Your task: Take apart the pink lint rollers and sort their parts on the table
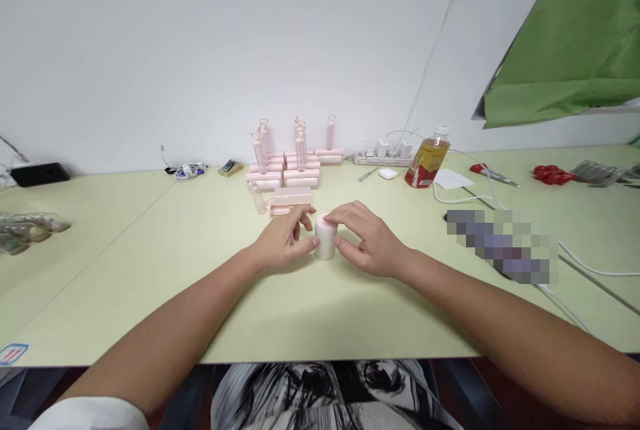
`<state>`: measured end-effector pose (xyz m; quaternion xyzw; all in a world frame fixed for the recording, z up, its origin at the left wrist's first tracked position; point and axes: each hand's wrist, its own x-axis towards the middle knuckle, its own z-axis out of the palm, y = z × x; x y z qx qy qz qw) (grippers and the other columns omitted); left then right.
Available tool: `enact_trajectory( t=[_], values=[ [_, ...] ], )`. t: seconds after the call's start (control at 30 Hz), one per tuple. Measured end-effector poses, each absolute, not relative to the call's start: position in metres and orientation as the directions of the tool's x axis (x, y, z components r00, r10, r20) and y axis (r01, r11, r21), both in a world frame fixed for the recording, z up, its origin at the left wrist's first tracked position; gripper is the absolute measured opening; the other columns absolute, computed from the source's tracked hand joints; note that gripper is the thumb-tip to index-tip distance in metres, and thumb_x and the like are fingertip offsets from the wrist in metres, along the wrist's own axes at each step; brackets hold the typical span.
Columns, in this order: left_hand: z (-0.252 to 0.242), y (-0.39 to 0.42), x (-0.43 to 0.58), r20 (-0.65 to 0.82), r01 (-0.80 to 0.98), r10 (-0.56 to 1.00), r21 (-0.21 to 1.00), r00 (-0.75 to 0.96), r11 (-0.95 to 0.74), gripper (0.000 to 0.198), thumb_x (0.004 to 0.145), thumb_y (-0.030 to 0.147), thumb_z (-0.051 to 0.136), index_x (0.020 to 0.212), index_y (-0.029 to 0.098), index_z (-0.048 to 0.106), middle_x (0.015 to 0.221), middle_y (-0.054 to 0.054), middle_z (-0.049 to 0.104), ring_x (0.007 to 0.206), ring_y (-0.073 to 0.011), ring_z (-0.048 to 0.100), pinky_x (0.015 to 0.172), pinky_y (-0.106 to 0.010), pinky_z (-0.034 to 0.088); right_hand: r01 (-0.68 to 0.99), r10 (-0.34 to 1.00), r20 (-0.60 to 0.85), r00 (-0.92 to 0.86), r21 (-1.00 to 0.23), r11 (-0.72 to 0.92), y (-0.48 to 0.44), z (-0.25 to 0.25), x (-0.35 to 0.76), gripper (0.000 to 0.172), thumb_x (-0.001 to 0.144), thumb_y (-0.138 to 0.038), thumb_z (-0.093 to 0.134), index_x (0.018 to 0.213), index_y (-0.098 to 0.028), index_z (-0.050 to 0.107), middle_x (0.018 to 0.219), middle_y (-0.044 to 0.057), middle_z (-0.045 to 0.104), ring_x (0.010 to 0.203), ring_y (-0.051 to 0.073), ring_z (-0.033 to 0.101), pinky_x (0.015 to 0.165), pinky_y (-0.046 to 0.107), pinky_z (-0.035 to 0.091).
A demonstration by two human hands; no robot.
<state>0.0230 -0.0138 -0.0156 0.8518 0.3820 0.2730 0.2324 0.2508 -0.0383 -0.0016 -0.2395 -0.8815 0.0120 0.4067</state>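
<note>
A small white cylinder with a pink top (pixel 325 238) stands upright on the pale green table (pixel 150 283), between both hands. My left hand (pixel 283 241) curls round its left side, thumb and fingers touching it. My right hand (pixel 364 238) grips it from the right, with fingers bent over the pink top. Just behind lie a flat pink box (pixel 291 198) and a clear tube (pixel 257 198).
A stack of pink boxes with upright pink tubes (pixel 287 160) stands further back. To the right are a power strip (pixel 383 155), a bottle of amber liquid (pixel 427 160), red-handled tools (pixel 550 173) and white cables (pixel 590 263). A plastic bag (pixel 25 230) lies far left.
</note>
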Motion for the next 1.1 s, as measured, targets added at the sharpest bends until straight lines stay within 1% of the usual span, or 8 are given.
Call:
enact_trajectory(
  t=[0.1, 0.2, 0.3, 0.5, 0.67, 0.8, 1.0, 1.1],
  values=[
    [-0.007, -0.007, 0.011, 0.164, 0.734, 0.852, 0.444, 0.498, -0.515, 0.033, 0.081, 0.027, 0.049, 0.112, 0.021, 0.058, 0.085, -0.001, 0.066, 0.067, -0.0159, 0.057, 0.061, -0.028, 0.04, 0.425, 0.464, 0.709, -0.532, -0.251, 0.87, -0.037, -0.007, 0.25, 0.042, 0.082, -0.016, 0.057, 0.123, -0.021, 0.052, 0.12, 0.014, 0.053, 0.111, 0.027, 0.052, 0.091, 0.046, 0.047],
    [-0.004, 0.002, 0.002, 0.056, 0.916, 0.95, 0.252, 0.308, -0.312, 0.036, 0.08, 0.026, 0.048, 0.113, 0.02, 0.06, 0.083, -0.005, 0.069, 0.074, -0.0218, 0.061, 0.059, -0.029, 0.038, 0.442, 0.548, 0.609, -0.573, -0.334, 0.833, -0.035, -0.013, 0.249, 0.044, 0.083, -0.018, 0.059, 0.126, -0.021, 0.05, 0.128, 0.015, 0.049, 0.119, 0.027, 0.05, 0.097, 0.046, 0.045],
    [-0.007, 0.008, -0.002, 0.002, 0.955, 0.97, 0.172, 0.244, -0.241, 0.041, 0.082, 0.033, 0.048, 0.12, 0.021, 0.059, 0.092, -0.007, 0.071, 0.08, -0.0255, 0.064, 0.059, -0.031, 0.039, 0.432, 0.604, 0.547, -0.58, -0.422, 0.797, -0.033, -0.019, 0.248, 0.046, 0.084, -0.02, 0.059, 0.128, -0.022, 0.046, 0.13, 0.014, 0.049, 0.121, 0.026, 0.049, 0.099, 0.045, 0.045],
    [-0.013, 0.008, 0.002, 0.019, 0.914, 0.945, 0.248, 0.326, -0.321, 0.033, 0.085, 0.042, 0.048, 0.103, 0.024, 0.069, 0.092, -0.006, 0.071, 0.083, -0.0251, 0.064, 0.063, -0.031, 0.042, 0.435, 0.685, 0.504, -0.527, -0.532, 0.726, -0.029, -0.024, 0.246, 0.045, 0.084, -0.025, 0.06, 0.126, -0.024, 0.044, 0.13, 0.011, 0.052, 0.117, 0.024, 0.053, 0.093, 0.041, 0.048],
    [-0.013, 0.003, 0.006, 0.04, 0.789, 0.868, 0.397, 0.495, -0.469, 0.024, 0.079, 0.039, 0.058, 0.09, 0.021, 0.07, 0.097, -0.006, 0.065, 0.08, -0.0207, 0.062, 0.069, -0.03, 0.046, 0.476, 0.853, 0.392, -0.344, -0.711, 0.518, -0.025, -0.026, 0.247, 0.04, 0.08, -0.027, 0.063, 0.116, -0.024, 0.046, 0.101, 0.003, 0.06, 0.083, 0.018, 0.059, 0.076, 0.034, 0.05],
    [-0.011, -0.003, 0.008, 0.023, 0.744, 0.827, 0.425, 0.561, -0.516, 0.02, 0.079, 0.037, 0.059, 0.086, 0.02, 0.067, 0.101, -0.006, 0.065, 0.082, -0.0212, 0.062, 0.07, -0.031, 0.046, 0.376, 0.908, 0.369, -0.2, -0.827, 0.419, -0.017, -0.031, 0.248, 0.044, 0.077, -0.029, 0.066, 0.115, -0.025, 0.044, 0.093, 0.0, 0.056, 0.077, 0.015, 0.056, 0.07, 0.03, 0.048],
    [-0.013, -0.009, 0.012, -0.001, 0.777, 0.842, 0.386, 0.539, -0.497, 0.047, 0.083, 0.039, 0.054, 0.126, 0.021, 0.056, 0.11, -0.008, 0.064, 0.092, -0.0247, 0.063, 0.073, -0.033, 0.047, 0.232, 0.934, 0.324, -0.152, -0.906, 0.353, -0.011, -0.035, 0.25, 0.063, 0.075, -0.029, 0.067, 0.131, -0.027, 0.039, 0.097, 0.001, 0.056, 0.084, 0.017, 0.058, 0.073, 0.031, 0.05],
    [-0.015, -0.013, 0.017, 0.025, 0.782, 0.838, 0.345, 0.545, -0.519, 0.058, 0.083, 0.049, 0.054, 0.134, 0.021, 0.05, 0.12, -0.011, 0.057, 0.098, -0.0271, 0.061, 0.078, -0.036, 0.048, 0.181, 0.933, 0.318, -0.165, -0.921, 0.346, -0.012, -0.033, 0.249, 0.06, 0.075, -0.029, 0.067, 0.13, -0.025, 0.044, 0.097, 0.002, 0.057, 0.087, 0.018, 0.058, 0.076, 0.032, 0.05]
  ],
)
